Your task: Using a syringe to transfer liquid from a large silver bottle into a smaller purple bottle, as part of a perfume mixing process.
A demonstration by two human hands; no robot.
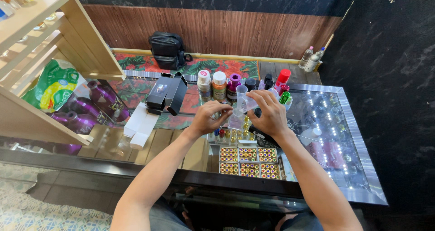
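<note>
— What is held over the glass-topped display counter (344,122)?

— A small clear plastic measuring cup (241,98) is gripped by the right hand (270,113), whose fingers are closed around its upper wall. It is kept upright above the middle of the counter, just in front of a row of capped bottles (219,85). The left hand (209,117) is curled close beside it, with the fingertips pinched together on something too small to be made out.

— How is the cup judged to handle?

— It is taken to be light and thin-walled, so it could be deformed if squeezed hard. Its smooth sides may be slippery, more so if wet. A hold around the upper wall, below the rim, is judged steadiest, with the cup kept level, since any contents cannot be seen clearly.

— What else is laid out nearby?

— Trays of small gold-capped vials (248,160) are seen under the glass below the hands. An open black box (168,94) and a white carton (141,124) are set to the left, purple bottles (97,102) beyond them under a wooden shelf (54,27). A black bag (167,49) is rested by the wall.
</note>
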